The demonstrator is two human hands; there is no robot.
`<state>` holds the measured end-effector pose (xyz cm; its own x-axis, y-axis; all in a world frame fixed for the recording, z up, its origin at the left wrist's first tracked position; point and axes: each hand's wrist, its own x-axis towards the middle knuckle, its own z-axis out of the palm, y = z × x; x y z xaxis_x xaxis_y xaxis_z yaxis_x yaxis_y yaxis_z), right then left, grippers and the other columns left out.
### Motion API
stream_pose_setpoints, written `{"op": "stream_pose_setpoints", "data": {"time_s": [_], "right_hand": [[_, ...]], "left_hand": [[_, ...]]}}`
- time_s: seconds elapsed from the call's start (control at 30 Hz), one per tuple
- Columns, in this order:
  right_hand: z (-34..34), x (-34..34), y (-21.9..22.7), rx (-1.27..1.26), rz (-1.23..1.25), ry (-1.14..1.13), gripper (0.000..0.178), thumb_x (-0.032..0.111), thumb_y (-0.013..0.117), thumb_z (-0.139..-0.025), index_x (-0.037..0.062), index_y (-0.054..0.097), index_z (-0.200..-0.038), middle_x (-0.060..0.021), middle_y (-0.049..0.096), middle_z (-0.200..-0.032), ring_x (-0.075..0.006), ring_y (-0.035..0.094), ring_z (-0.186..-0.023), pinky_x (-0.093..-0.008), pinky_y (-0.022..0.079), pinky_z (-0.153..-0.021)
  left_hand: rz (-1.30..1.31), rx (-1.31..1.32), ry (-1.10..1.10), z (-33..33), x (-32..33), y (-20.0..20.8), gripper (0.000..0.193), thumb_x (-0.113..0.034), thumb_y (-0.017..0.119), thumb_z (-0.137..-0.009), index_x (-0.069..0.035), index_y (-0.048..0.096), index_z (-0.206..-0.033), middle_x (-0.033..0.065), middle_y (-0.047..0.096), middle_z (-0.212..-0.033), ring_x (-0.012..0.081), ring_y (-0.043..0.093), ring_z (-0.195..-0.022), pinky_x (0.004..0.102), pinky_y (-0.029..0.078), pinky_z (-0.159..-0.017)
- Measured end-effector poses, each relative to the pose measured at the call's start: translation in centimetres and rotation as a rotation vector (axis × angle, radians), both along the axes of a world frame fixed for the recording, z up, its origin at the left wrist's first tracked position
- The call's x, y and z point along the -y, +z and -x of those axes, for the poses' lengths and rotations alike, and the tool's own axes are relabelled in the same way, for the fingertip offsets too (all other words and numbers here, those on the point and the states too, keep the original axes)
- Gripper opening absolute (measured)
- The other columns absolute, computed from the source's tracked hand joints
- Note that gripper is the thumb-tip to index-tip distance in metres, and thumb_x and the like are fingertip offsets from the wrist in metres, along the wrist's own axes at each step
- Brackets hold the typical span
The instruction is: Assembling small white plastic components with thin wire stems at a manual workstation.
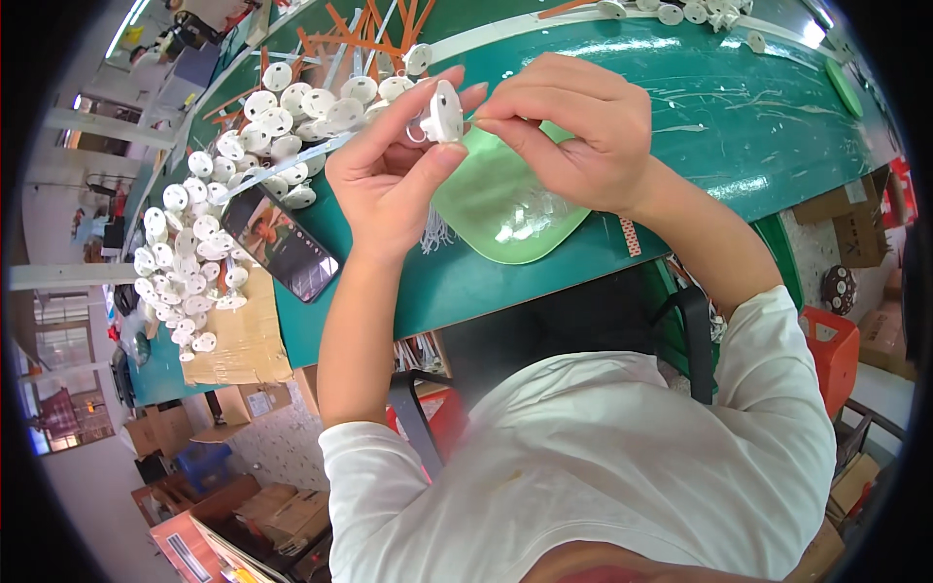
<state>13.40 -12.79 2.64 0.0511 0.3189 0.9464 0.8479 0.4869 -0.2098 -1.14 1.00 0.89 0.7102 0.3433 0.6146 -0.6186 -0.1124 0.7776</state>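
Note:
A white round disc-shaped plastic part (446, 112) is gripped on edge between the thumb and fingers of my left hand (384, 180). A thin pale loop shows behind it, against my palm. Close to the disc's right face, my right hand (583, 141) has its thumb and forefinger pinched together; anything between those fingertips is too small to make out. Below both hands lies a light green plate (530, 233) with small shiny clear bits in it. Short white strands (436, 231) lie at the plate's left edge.
Many similar white discs (277, 121) are heaped on the green table (408, 301) at the left. A phone (282, 243) with a lit screen lies beside them, near a flattened cardboard piece (238, 335). Orange strips (364, 39) lie at the back. More discs (671, 14) sit far right.

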Motion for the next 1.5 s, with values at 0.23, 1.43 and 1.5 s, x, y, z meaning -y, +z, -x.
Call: {"op": "stream_pose_setpoints", "data": {"time_s": [0.23,1.43,1.5], "right_hand": [[0.3,0.4,-0.2,-0.059,0.041,0.026,0.015,-0.008,0.076,-0.074,-0.0011,0.073,-0.087,-0.0104,0.071,-0.079,-0.0205,0.063,-0.065,-0.0282,0.048,-0.057],[1.4,0.7,-0.7,-0.649,0.455,0.24,0.012,0.003,0.07,-0.092,-0.0045,0.074,-0.1,-0.0096,0.074,-0.091,-0.0111,0.07,-0.081,-0.0252,0.058,-0.072],[1.2,0.6,-1.0,-0.605,0.434,0.241,0.011,0.002,0.071,-0.091,-0.0042,0.074,-0.1,-0.01,0.074,-0.092,-0.0112,0.069,-0.08,-0.0253,0.058,-0.071]], "left_hand": [[-0.009,0.009,0.034,-0.2,0.1,-0.2,0.052,0.007,0.076,-0.081,0.005,0.062,-0.131,0.0268,0.062,-0.132,0.0397,0.065,-0.117,0.0409,0.056,-0.097],[-0.285,0.036,0.236,-0.5,-0.4,-0.8,0.052,0.008,0.081,-0.076,0.005,0.066,-0.125,0.0249,0.065,-0.128,0.0369,0.066,-0.115,0.0458,0.053,-0.101],[-0.322,0.018,0.235,-0.5,-0.5,-1.0,0.053,0.008,0.082,-0.075,0.005,0.066,-0.125,0.0249,0.065,-0.128,0.0367,0.066,-0.116,0.0458,0.053,-0.102]]}}
